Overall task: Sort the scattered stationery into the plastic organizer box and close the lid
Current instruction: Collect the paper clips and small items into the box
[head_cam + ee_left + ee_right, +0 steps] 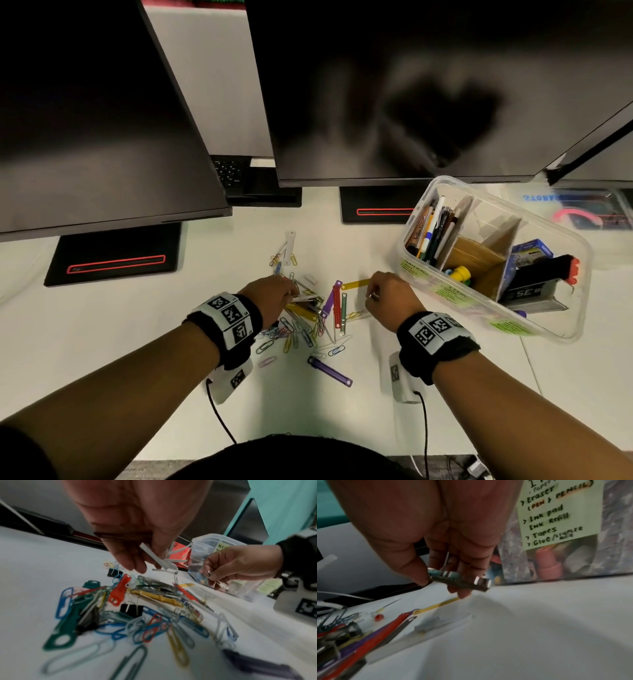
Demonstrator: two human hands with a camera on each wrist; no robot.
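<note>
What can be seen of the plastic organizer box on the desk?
The plastic organizer box is clear, with rounded corners and no lid on it. It stands on the white desk, at the right, turned at an angle. Dividers split it: pens stand in the far-left compartment, a yellow item lies in the middle, boxes at the right. Green handwritten labels stick to its front wall. Neither hand touches it.

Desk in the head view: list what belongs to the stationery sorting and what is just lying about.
Part of the job:
- pile of paper clips and plastic fastener strips
- purple fastener strip
- clear plastic organizer box
- white strips held by left hand
- small metal piece held by right hand

Lying about:
- monitors
- monitor stands
</note>
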